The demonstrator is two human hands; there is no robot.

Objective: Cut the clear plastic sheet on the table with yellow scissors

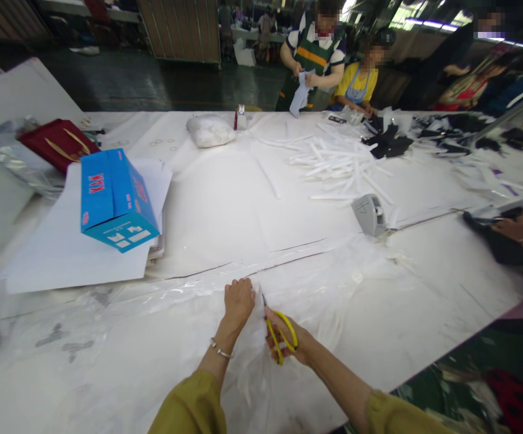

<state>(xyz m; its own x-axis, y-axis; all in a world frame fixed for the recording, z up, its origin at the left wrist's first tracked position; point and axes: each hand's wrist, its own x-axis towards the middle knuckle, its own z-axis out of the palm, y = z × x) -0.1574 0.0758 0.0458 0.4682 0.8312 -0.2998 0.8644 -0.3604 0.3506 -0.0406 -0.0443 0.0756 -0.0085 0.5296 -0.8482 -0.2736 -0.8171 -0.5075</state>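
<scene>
At the left, a bright blue cardboard box with red lettering (120,202) sits on a stack of large flat white sheets (57,256) on the white tabletop (216,205). Near the middle of the front edge, the left hand (239,299) has its fingers curled closed on a thin clear plastic sheet (248,380), which spreads over the tabletop beneath both forearms. Just to its right, the right hand (292,339) grips a pair of scissors with yellow loop handles (292,328), fingers wrapped around the loops; the blades point toward the left hand's fingers, their opening too small to tell. Farther back lie loose narrow white strips (333,166), then a grey wedge-shaped dispenser (370,214). At far right, a co-worker's hand (519,230) rests on black fabric (496,244).
</scene>
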